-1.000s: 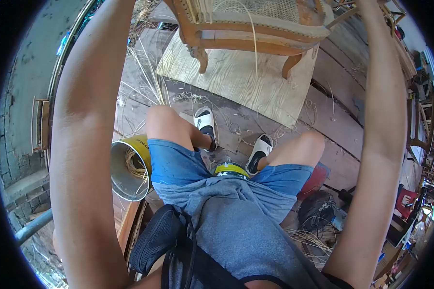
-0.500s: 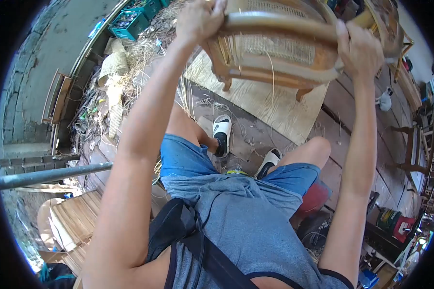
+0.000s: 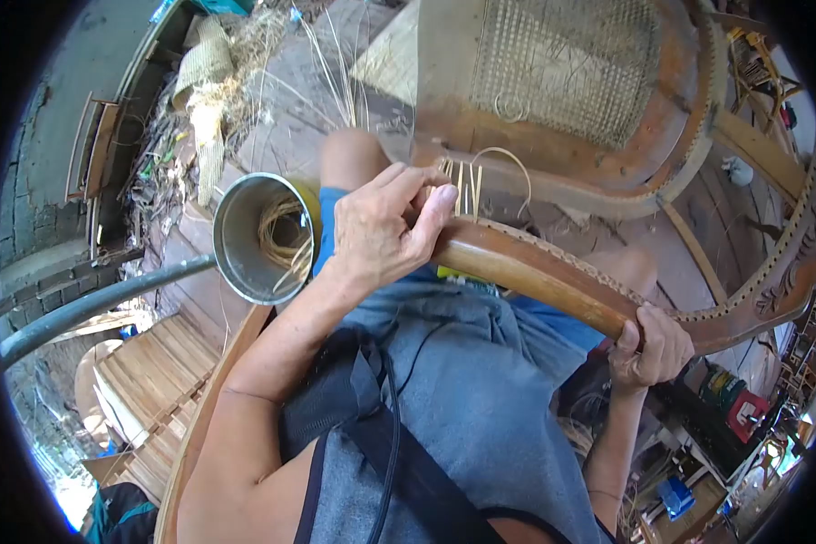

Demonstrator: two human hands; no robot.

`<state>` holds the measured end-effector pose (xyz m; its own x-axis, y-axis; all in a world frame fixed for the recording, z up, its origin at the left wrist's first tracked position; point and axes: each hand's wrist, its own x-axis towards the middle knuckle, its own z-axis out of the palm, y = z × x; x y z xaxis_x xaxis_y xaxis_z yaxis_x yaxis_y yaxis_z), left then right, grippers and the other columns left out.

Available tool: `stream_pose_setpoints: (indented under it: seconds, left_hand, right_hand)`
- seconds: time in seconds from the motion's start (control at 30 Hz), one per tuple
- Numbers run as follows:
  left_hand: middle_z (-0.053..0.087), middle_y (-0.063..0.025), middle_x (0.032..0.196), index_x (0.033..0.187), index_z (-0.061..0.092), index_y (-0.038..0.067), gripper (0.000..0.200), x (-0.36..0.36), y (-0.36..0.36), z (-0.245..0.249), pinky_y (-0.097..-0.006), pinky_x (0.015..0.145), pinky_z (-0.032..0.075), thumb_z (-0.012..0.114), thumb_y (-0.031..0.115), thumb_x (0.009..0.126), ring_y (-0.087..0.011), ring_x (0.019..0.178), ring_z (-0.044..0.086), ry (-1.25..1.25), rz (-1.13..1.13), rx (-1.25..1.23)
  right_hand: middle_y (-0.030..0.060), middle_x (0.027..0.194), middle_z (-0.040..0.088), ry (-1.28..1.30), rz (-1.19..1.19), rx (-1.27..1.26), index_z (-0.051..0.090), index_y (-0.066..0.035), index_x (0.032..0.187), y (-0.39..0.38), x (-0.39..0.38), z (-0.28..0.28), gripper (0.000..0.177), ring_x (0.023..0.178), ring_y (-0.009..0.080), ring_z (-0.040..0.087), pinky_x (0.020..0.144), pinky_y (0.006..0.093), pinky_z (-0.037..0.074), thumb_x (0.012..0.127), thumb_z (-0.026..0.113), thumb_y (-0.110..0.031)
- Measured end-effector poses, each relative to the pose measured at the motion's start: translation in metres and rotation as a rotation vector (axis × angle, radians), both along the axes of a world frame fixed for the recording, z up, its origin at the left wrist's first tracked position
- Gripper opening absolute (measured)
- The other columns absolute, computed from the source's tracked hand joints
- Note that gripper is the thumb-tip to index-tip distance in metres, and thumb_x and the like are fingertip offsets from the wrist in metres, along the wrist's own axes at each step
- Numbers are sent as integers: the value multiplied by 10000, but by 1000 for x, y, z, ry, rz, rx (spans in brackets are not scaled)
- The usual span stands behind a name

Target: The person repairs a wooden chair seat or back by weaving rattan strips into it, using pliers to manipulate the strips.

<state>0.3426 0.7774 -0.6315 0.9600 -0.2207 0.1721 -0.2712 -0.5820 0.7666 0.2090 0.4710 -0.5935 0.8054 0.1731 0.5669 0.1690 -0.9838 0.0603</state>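
Observation:
A wooden chair (image 3: pixel 539 276) with a curved, carved frame lies tilted across my lap. Small holes run along its frame edges, and a woven cane panel (image 3: pixel 571 82) fills the part farther from me. My left hand (image 3: pixel 385 227) is closed over the left part of the near rail, its thumb on top. Just beyond those fingers, several loose cane strands (image 3: pixel 467 190) stick up, one bending in a loop. Farther right along the same rail, my right hand (image 3: pixel 648 349) is wrapped round the wood. The undersides of both grips are hidden.
A metal can (image 3: pixel 231 240) holding a coil of cane strands (image 3: pixel 281 231) stands left of my left knee. A grey pipe (image 3: pixel 109 299) runs in from the left. Stacked wood slats (image 3: pixel 154 372) lie lower left. Cane scraps (image 3: pixel 245 54) litter the floor beyond.
Both hands have brought the chair from farther out down toward my lap, turning it as it came. The can of cane strands now shows on the left.

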Motion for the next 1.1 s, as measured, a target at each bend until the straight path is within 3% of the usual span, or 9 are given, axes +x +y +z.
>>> stream_pose_setpoints:
  seconds: [0.1,0.17,0.2,0.33,0.5,0.67,0.73,0.83,1.1]
  left_hand:
    - [623,-58,704,969,686,48,238,-8,3,-14,-303,531,464,634,268,894,-163,548,599,76,-88,21]
    - [616,-34,654,985,688,32,292,1,4,-29,-276,533,455,670,303,879,-84,557,571,562,-165,-298]
    - [598,-13,616,953,696,14,309,9,2,-19,-255,537,443,684,313,878,-39,580,537,687,-222,-238]
    - [607,3,638,859,708,8,204,8,-3,-27,-231,522,434,668,205,895,-46,583,536,879,-321,-377]
    - [629,2,673,835,699,3,191,14,-2,-40,-217,527,441,681,185,887,-37,607,543,841,-404,-291]
    - [648,4,708,845,697,-4,156,6,8,-51,-206,528,444,684,147,883,-34,614,545,840,-379,-470]
    - [646,5,715,870,704,-2,135,5,9,-49,-196,529,444,681,131,885,-26,615,543,908,-316,-503]
    - [641,11,711,894,710,-2,141,7,13,-38,-189,535,444,684,136,886,-22,631,545,925,-309,-439]
    - [647,5,706,917,708,-18,163,13,15,-61,-211,540,447,669,138,896,-37,598,530,928,-306,-540]
  right_hand:
    - [45,811,682,53,-15,50,659,-84,855,6,-19,-14,245,757,214,656,741,319,437,917,613,-316]
    - [82,819,687,106,-42,71,657,-60,850,16,-25,-17,139,760,245,657,752,346,461,867,663,-198]
    - [75,819,686,133,-57,96,658,-66,851,18,-27,-22,113,762,242,656,750,347,462,852,676,-177]
    - [74,825,674,249,-110,169,660,-75,851,32,-51,-31,94,754,242,638,733,351,469,796,719,-121]
    - [60,829,662,353,-158,296,663,-90,856,46,-28,-28,96,753,241,610,690,350,468,777,717,-90]
    - [127,895,679,762,-38,1034,651,-21,1026,104,32,-29,196,798,245,645,741,349,509,837,652,-75]
    - [121,855,689,915,20,1274,651,-6,1009,122,54,-57,184,766,176,657,704,302,514,852,643,-100]
    - [74,794,683,1233,-16,1339,651,6,965,122,78,-69,155,716,109,631,661,267,502,858,646,-107]
    - [23,730,642,1376,-8,1547,649,5,893,123,94,-67,131,591,48,539,534,219,438,877,662,-124]
